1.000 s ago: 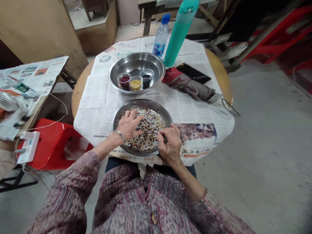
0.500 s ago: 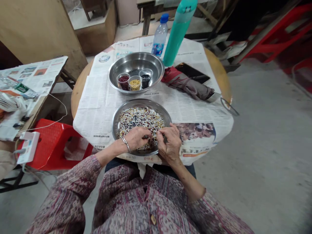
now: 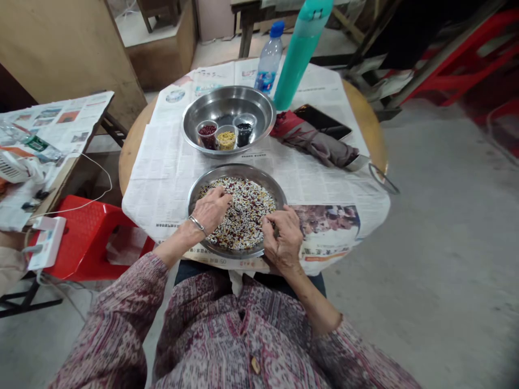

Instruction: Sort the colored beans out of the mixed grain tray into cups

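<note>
A steel pan (image 3: 239, 170) filled with mixed beans (image 3: 247, 208), white, red, yellow and dark, sits at the near edge of a round table. My left hand (image 3: 211, 208) rests on the beans at the pan's left side, fingers curled, a bangle on the wrist. My right hand (image 3: 283, 235) lies over the pan's near right rim, fingertips pinched at the beans. I cannot tell whether either hand holds beans. Behind, a steel bowl (image 3: 203, 105) holds three small cups: red beans (image 3: 207, 131), yellow beans (image 3: 226, 139), black beans (image 3: 244, 129).
Newspaper (image 3: 162, 162) covers the table. At the back stand a teal flask (image 3: 300, 51) and a water bottle (image 3: 267, 59); a folded umbrella (image 3: 314, 141) and a dark phone (image 3: 324, 121) lie at right. A red stool (image 3: 85, 237) and a cluttered side table (image 3: 40, 140) stand left.
My left hand slid from the pan's near edge beside the right hand up to the left-middle of the beans. My right hand stayed at the near right rim.
</note>
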A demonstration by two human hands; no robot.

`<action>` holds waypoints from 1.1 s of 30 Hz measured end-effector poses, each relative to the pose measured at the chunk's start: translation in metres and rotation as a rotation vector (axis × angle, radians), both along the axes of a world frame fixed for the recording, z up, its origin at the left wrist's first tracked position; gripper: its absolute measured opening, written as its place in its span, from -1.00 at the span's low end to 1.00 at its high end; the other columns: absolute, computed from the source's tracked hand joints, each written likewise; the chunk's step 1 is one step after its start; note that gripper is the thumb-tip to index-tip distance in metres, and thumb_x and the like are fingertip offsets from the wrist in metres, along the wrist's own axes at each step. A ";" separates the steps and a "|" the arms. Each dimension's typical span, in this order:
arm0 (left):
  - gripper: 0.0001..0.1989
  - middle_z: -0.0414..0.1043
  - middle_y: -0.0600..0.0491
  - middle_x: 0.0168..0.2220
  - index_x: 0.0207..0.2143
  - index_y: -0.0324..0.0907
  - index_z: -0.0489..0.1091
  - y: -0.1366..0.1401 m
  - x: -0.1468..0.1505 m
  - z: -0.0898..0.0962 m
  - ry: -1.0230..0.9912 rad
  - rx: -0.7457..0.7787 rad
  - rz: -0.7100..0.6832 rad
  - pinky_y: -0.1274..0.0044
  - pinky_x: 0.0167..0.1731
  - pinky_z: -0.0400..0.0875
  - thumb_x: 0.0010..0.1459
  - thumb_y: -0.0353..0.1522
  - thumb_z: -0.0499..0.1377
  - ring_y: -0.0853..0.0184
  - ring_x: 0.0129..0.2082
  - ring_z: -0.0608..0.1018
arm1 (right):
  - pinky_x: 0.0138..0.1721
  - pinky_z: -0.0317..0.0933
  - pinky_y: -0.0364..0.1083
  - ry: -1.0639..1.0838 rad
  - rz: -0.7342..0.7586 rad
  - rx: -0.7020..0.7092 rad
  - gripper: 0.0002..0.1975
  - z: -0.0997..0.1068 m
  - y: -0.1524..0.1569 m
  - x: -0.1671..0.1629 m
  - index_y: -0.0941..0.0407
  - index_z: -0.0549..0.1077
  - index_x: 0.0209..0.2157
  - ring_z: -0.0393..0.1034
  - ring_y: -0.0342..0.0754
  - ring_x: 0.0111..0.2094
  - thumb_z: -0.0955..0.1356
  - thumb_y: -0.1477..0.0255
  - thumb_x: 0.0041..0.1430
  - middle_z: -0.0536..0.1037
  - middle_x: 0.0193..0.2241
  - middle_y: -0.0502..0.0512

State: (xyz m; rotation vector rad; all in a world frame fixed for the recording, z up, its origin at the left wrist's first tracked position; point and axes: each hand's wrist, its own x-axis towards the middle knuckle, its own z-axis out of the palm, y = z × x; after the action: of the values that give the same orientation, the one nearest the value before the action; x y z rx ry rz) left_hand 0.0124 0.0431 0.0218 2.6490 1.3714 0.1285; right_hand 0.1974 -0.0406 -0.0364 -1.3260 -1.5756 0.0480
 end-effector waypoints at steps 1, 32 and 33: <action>-0.81 0.39 -0.03 -0.14 -0.14 -0.18 0.43 -0.004 -0.007 0.000 -0.017 -0.013 0.004 0.45 -0.15 0.43 0.31 -0.45 0.04 0.28 -0.14 0.45 | 0.12 0.19 0.16 -0.005 0.002 0.004 -0.90 0.000 0.000 0.000 0.05 0.38 -0.35 0.36 -0.04 -0.29 0.27 0.52 0.19 0.47 -0.41 0.03; -0.85 0.46 0.08 -0.37 -0.31 -0.12 0.35 -0.049 -0.052 -0.026 -0.470 0.158 0.078 0.31 0.08 0.26 0.14 -0.49 0.03 0.29 -0.25 0.50 | -0.26 0.13 -0.04 -0.740 0.566 -0.233 -0.95 0.037 0.103 -0.070 0.11 0.45 -0.31 0.25 0.00 -0.25 0.35 0.43 0.19 0.45 -0.32 0.12; -0.85 0.47 0.08 -0.37 -0.30 -0.12 0.35 -0.049 -0.052 -0.027 -0.478 0.156 0.076 0.31 0.08 0.26 0.15 -0.49 0.02 0.29 -0.25 0.50 | -0.28 0.13 -0.06 -0.735 0.582 -0.245 -0.96 0.037 0.097 -0.064 0.10 0.44 -0.35 0.25 -0.02 -0.27 0.34 0.46 0.19 0.44 -0.35 0.10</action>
State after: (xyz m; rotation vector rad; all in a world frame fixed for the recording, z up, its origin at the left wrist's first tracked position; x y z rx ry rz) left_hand -0.0396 -0.0061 -0.0049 2.4479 1.3336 0.8467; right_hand 0.1339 0.0564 0.0011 -1.0689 -2.6209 0.1260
